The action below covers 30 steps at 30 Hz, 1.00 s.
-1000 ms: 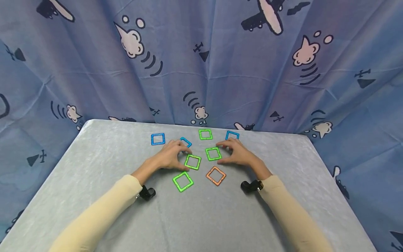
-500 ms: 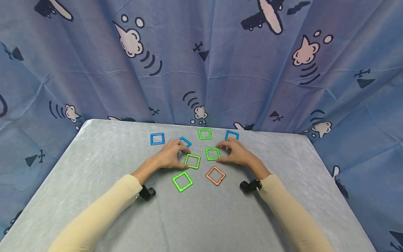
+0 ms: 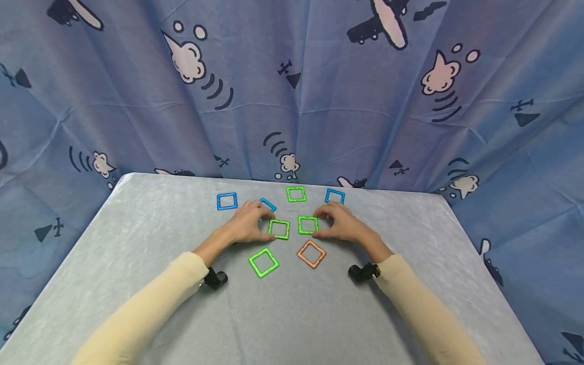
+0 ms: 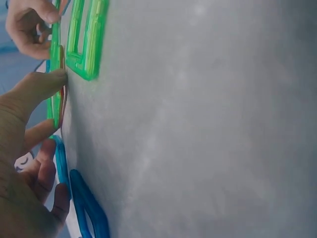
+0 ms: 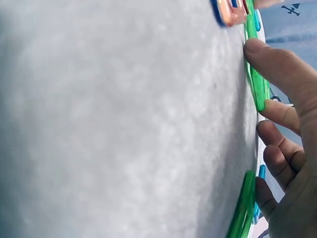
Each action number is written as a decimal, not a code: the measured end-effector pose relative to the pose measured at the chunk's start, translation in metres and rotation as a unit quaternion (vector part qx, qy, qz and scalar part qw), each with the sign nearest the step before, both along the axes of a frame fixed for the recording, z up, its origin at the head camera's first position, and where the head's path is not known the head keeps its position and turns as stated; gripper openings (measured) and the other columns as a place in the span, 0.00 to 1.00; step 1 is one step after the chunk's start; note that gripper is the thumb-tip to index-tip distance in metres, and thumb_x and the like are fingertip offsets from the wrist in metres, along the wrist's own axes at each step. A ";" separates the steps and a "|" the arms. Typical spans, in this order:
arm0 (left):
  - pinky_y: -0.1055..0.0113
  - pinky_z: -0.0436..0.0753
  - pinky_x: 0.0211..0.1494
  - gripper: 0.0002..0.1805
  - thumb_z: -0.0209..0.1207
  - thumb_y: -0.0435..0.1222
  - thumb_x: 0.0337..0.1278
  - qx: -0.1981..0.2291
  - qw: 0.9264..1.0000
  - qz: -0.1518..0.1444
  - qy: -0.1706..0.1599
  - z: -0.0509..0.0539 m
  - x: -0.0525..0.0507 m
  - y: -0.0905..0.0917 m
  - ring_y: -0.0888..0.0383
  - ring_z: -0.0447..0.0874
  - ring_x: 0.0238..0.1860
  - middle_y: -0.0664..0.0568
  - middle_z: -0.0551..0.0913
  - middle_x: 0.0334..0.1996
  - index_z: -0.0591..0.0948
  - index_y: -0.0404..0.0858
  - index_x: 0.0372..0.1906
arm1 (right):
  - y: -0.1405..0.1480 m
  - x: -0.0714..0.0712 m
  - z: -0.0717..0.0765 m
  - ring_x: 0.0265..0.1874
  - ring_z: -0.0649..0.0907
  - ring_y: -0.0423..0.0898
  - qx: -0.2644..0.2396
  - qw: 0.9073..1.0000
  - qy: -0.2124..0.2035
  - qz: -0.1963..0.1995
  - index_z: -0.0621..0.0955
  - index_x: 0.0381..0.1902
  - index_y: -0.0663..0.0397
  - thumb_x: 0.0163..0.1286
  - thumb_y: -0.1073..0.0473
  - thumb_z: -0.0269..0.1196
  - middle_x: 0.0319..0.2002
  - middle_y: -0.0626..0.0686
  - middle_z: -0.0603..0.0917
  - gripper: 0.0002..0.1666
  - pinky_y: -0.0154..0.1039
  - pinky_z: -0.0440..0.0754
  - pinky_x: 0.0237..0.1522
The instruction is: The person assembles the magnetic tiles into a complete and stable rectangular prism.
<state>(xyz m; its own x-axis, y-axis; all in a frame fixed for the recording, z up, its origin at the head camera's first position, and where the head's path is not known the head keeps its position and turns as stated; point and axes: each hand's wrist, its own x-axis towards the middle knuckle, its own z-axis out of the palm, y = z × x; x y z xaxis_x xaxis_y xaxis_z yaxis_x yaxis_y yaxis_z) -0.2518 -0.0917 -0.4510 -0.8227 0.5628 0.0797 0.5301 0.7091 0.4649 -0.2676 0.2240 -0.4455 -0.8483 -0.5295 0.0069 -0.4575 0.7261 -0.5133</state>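
At the far half of a pale grey table (image 3: 292, 314), a person's left hand (image 3: 248, 223) pinches a green square frame (image 3: 281, 238) between thumb and finger, and the right hand (image 3: 342, 223) likewise pinches a second green frame (image 3: 308, 233), a narrow gap between the two. Nearer the person lie an orange frame (image 3: 305, 261) and a third green frame (image 3: 269, 270); beyond are a fourth green frame (image 3: 297, 201) and three blue frames (image 3: 227, 208).

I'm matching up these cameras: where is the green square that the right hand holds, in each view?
Head: the green square is just right of center, at the right hand's fingertips.
Left wrist: upper left, the green square seen edge-on.
Right wrist: upper right, the green square edge-on.
Shared landmark: the right hand.
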 end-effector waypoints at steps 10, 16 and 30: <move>0.56 0.74 0.49 0.31 0.76 0.52 0.50 -0.006 1.000 0.011 -0.007 0.000 -0.003 0.006 0.52 0.71 0.47 0.50 0.77 0.47 0.85 0.42 0.57 | -0.003 0.004 0.001 0.45 0.74 0.52 -0.012 1.000 0.003 0.008 0.85 0.53 0.52 0.56 0.45 0.79 0.46 0.52 0.79 0.30 0.51 0.70 0.48; 0.58 0.74 0.48 0.31 0.77 0.52 0.49 -0.002 1.000 0.018 -0.007 0.000 -0.005 0.009 0.52 0.71 0.47 0.51 0.77 0.45 0.85 0.41 0.57 | -0.005 0.004 -0.001 0.44 0.75 0.50 -0.010 1.000 0.017 0.014 0.85 0.52 0.51 0.55 0.45 0.80 0.45 0.51 0.80 0.30 0.51 0.71 0.49; 0.58 0.74 0.48 0.30 0.77 0.51 0.49 -0.005 1.000 0.018 0.000 -0.002 -0.007 0.012 0.52 0.71 0.46 0.51 0.76 0.44 0.85 0.42 0.56 | -0.012 0.002 -0.002 0.45 0.75 0.49 0.006 1.000 0.010 0.009 0.84 0.52 0.47 0.55 0.42 0.79 0.45 0.49 0.79 0.30 0.52 0.69 0.50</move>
